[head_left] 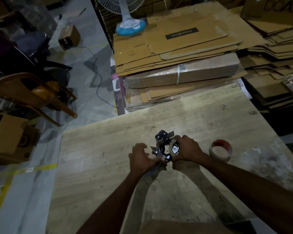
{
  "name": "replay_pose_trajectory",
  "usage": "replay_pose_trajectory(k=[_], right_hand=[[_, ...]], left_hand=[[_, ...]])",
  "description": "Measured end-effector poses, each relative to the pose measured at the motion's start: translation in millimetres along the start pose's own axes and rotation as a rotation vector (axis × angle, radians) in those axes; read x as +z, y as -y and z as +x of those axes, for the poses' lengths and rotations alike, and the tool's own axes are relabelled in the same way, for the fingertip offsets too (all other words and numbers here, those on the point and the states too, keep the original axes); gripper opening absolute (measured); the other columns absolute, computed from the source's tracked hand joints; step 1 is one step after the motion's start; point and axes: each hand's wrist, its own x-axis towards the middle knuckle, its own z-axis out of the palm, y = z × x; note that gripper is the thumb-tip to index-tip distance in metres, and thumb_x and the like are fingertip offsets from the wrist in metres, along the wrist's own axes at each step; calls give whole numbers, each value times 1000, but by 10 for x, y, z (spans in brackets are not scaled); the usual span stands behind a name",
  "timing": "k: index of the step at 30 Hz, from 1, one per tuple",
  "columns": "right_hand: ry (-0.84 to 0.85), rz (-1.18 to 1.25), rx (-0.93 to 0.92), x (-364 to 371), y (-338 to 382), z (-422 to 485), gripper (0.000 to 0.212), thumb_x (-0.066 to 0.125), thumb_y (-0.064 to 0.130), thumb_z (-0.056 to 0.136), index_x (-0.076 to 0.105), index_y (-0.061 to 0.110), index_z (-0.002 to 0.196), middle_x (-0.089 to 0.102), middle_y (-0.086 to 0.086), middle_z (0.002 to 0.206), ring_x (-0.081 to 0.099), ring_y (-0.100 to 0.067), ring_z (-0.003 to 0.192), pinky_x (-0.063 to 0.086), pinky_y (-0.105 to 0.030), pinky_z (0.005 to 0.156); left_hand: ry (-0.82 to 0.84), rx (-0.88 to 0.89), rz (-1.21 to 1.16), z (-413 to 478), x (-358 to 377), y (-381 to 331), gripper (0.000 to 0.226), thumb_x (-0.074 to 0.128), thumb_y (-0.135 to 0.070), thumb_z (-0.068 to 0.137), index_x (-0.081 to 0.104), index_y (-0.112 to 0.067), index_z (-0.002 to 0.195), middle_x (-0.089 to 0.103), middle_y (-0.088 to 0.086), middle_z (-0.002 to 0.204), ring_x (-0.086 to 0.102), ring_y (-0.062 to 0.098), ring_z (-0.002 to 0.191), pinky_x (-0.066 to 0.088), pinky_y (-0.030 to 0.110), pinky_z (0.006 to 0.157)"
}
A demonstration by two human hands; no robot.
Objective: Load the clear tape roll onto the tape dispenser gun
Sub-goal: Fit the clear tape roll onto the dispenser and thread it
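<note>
- Dim storeroom: a wooden table (pixel 108 157) carries the work, with flat cardboard (pixel 184 48) stacked beyond the gun (pixel 162 146).
- Below and left of the gun, the left hand (pixel 140 157) grips its handle end, likely to steady it.
- On the gun's right side, the right hand (pixel 188 149) curls round the roll (pixel 170 147), which sits at the hub; seating looks under way.
- A second roll (pixel 221 150) lies on the table right of the gun, apart and untouched, apparently spare.

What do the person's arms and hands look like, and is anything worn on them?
The left hand and right hand are bare: no gloves, and no rings or watch that show. Both forearms are bare to the frame edge, no sleeves in view.
</note>
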Motion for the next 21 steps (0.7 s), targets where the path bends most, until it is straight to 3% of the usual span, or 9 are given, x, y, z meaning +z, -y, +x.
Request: replay_pose_trajectory(k=[2,4,6,9,13,15,19,21], right_hand=[[-3,10,15,6,8,13,98,83,65,50,47,26,132,57,-8,111,60,-30,105,53,-37,83],[6,-1,33,11,21,9,102,83,66,49,45,24,134,56,-8,113,60,-30,106,52,-38,84],[-2,-11,48,32,45,14,105,84,66,49,43,22,135,54,-10,115,60,-32,106,53,-39,85],[-2,-28,80,86,84,21,109,85,64,52,37,17,138,50,-14,120,59,-36,109,52,-42,88],[19,16,148,128,98,37,110,87,60,55,33,14,141,54,-17,123,58,-36,114,49,-41,92],[30,25,174,111,106,56,111,87,59,55,33,15,141,53,-17,126,56,-36,117,48,-41,95],[64,-5,190,87,146,63,114,91,56,53,33,14,142,49,-17,129,54,-37,120,48,-41,95],[59,-15,185,91,134,58,112,91,52,54,33,14,141,50,-17,129,54,-36,118,48,-40,94]], left_hand=[[78,-97,-19,-52,121,19,84,51,-100,58,59,-24,94,61,-5,96,59,10,83,47,30,74],[165,-173,-32,-48,244,22,102,16,-106,62,64,-18,76,63,-2,74,60,17,70,49,32,69],[170,-254,-41,-12,317,-13,112,3,-100,72,76,-17,83,68,-1,70,66,19,70,51,31,73],[58,-383,-45,27,365,-220,113,-1,-96,76,77,-15,75,71,4,73,69,23,73,54,33,76],[52,-397,-25,19,323,-522,92,33,-95,79,74,-13,79,73,7,82,69,22,77,48,29,68],[118,-423,-56,30,285,-535,86,40,-91,77,73,-12,89,73,7,90,70,27,86,50,32,72],[250,-350,13,89,229,-612,83,32,-85,88,73,-15,106,73,13,108,70,31,101,55,38,88],[263,-399,-23,134,265,-684,90,24,-93,82,74,-20,97,73,13,109,68,30,100,50,38,90]])
